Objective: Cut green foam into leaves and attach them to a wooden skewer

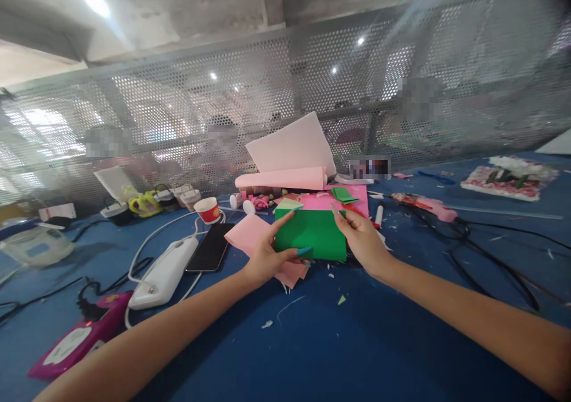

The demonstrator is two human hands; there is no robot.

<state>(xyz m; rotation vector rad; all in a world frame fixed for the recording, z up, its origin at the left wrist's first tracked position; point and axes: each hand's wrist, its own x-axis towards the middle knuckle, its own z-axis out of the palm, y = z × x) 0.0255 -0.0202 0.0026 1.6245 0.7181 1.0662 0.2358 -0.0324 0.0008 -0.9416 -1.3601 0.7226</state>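
Observation:
A bright green sheet of paper (312, 233), curved or folded along its lower edge, is held up over the blue table. My left hand (270, 251) grips its left side, thumb across the front and a finger along the top edge. At its upper right corner, my right hand (362, 239) pinches it between thumb and fingers. Behind and under the left hand lies pink paper (247, 234). Just beyond the green sheet are a smaller green piece (344, 195) and a bright pink sheet (359, 200).
A phone (211, 248), a white power strip (163, 274), a red paper cup (207, 210) and a purple power strip (82, 333) lie left. To the right are a pink glue gun (428, 206) and black cables (495, 271). A pink paper roll (281, 179) stands behind, before a perforated metal screen (178, 110).

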